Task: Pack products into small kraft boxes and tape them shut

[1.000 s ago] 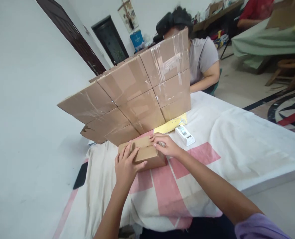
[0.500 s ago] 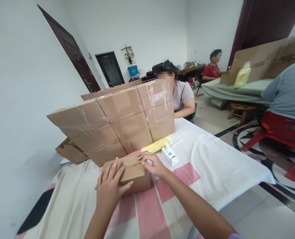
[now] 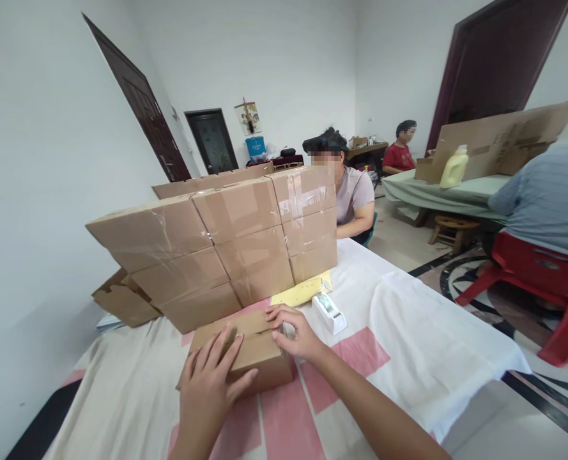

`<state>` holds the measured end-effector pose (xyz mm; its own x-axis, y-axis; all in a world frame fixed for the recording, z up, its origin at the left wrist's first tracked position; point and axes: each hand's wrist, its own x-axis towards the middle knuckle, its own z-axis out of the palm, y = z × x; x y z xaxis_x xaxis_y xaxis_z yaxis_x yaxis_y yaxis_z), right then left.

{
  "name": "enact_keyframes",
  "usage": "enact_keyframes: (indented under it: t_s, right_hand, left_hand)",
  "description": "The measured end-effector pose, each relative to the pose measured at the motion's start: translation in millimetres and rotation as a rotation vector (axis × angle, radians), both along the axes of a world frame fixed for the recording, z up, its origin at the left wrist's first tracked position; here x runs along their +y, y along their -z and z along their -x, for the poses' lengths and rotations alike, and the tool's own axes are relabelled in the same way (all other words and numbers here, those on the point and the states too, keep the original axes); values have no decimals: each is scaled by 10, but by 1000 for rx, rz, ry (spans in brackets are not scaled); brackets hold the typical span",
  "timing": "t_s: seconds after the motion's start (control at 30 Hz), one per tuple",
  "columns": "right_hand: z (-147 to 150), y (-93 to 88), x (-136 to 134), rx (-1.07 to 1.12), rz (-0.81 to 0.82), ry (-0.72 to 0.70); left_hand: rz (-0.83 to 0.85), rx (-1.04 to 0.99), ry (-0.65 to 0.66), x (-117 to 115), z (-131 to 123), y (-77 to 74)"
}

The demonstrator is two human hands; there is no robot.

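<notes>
Head view: left hand flat, right hand bent-fingered, both pressing small cardboard box; uneven pressure might spring its flap.

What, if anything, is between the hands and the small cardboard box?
Nothing visible. The left hand lies flat on the small cardboard box, and the right hand presses its top flap at the right end. The white device and stacked cartons sit beyond the box, not in between.

Cloth-covered table, stacked cartons, small box, yellow sheet, white device
</notes>
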<state>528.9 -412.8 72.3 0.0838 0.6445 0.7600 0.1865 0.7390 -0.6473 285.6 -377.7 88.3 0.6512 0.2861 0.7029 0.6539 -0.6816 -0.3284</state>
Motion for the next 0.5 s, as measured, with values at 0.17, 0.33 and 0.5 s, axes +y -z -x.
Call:
enact_keyframes:
  t_s: [0.17, 0.33, 0.5]
  right_hand:
    - [2, -5, 7, -6, 3, 6]
    - [6, 9, -13, -53, 27, 51]
    - [-33, 17, -35, -211, 61, 3]
  left_hand:
    - [10, -19, 14, 5, -8, 22]
    - [37, -21, 9, 27, -7, 36]
    - [65, -24, 34, 57, 14, 50]
